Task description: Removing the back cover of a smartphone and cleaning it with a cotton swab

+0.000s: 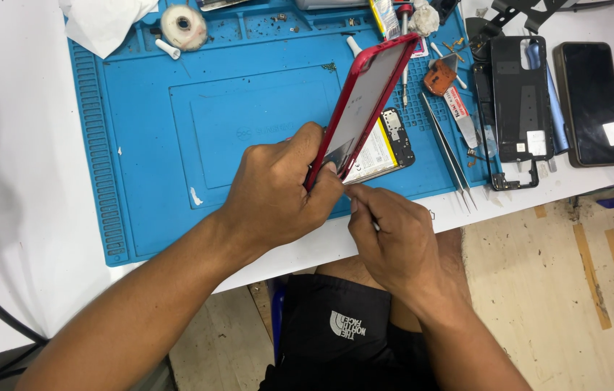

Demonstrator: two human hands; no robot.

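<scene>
**Red-framed phone panel tilted up off the blue mat**

The left hand (278,192) is clamped on the lower corner of a red-framed phone panel (365,101), holding it tipped up at a steep angle so its inner face shows to the camera. Beneath it the opened phone body (387,148) lies flat on the blue work mat (177,145), battery and dark circuit board exposed — the tilt keeps the panel clear of those parts while its bottom edge stays near them.

The right hand (394,235) is closed around a thin tool whose tip meets the panel's lower edge just beside the left thumb; the tool itself is mostly hidden.

Tweezers (452,156) lie on the mat's right margin, within easy reach. On the white counter (17,181) to the right sit a black phone frame (520,101) and a dark phone (593,101) — set apart from the work.
</scene>
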